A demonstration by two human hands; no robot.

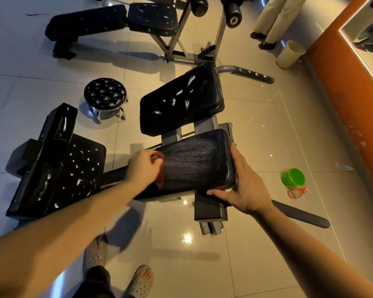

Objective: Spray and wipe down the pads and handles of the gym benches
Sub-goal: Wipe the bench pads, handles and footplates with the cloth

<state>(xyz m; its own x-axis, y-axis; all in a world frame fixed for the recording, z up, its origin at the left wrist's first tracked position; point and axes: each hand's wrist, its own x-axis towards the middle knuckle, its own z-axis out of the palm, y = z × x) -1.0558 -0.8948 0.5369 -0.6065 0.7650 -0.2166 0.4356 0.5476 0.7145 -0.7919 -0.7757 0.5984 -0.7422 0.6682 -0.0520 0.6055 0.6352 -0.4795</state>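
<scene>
Head view, left to right: far-left pad (58,175) black, low on the floor (267,136), dotted with white spray flecks; round tufted stool (105,93) just behind it; left hand (143,166) at the left edge of the seat pad (196,162), fingers (151,155) curled round a reddish-brown cloth (159,160), cloth blurred, touching the pad edge; seat pad surface shows faint smear marks, no white flecks; back pad (181,100) just beyond it, tilted, white foam streaks on it; right hand (243,186) at the seat pad's near-right corner, fingers (235,153) straight and laid flat along the right side, thumb along the near edge, nothing clasped; far handle (254,75) behind the back pad carries white flecks; near handle (299,216) sticks out right, beside the right wrist; green-topped bottle (293,179) lying on the floor right of the seat pad, apart from both hands, blurred; pale bin (290,53) by the orange wall (342,93).
</scene>
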